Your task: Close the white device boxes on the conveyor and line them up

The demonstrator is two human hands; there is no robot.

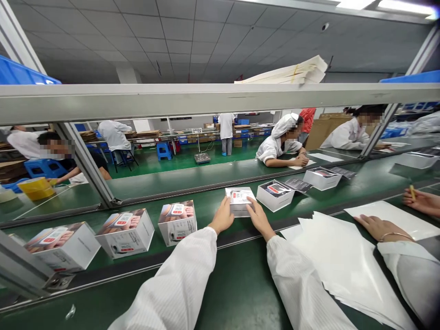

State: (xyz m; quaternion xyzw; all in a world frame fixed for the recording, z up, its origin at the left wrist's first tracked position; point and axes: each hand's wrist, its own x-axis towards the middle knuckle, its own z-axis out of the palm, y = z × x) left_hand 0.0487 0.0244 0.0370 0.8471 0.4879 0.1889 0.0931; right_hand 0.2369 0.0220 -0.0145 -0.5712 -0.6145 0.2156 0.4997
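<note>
Both my arms reach forward in white sleeves to a white printed box on the green belt. My left hand grips its left side, thumb near the top edge. On the opposite side, my right hand has its fingers against the box's right edge. The box's top face carries a dark picture and a red mark. Just right of it sits an open white box with a printed item inside and a dark leaflet hanging out. To the left stands a closed box with a hand picture on top.
More closed boxes stand along the belt at left. Another open box is farther right. White sheets lie at right, beside a co-worker's hand. A metal post and crossbar frame the bench.
</note>
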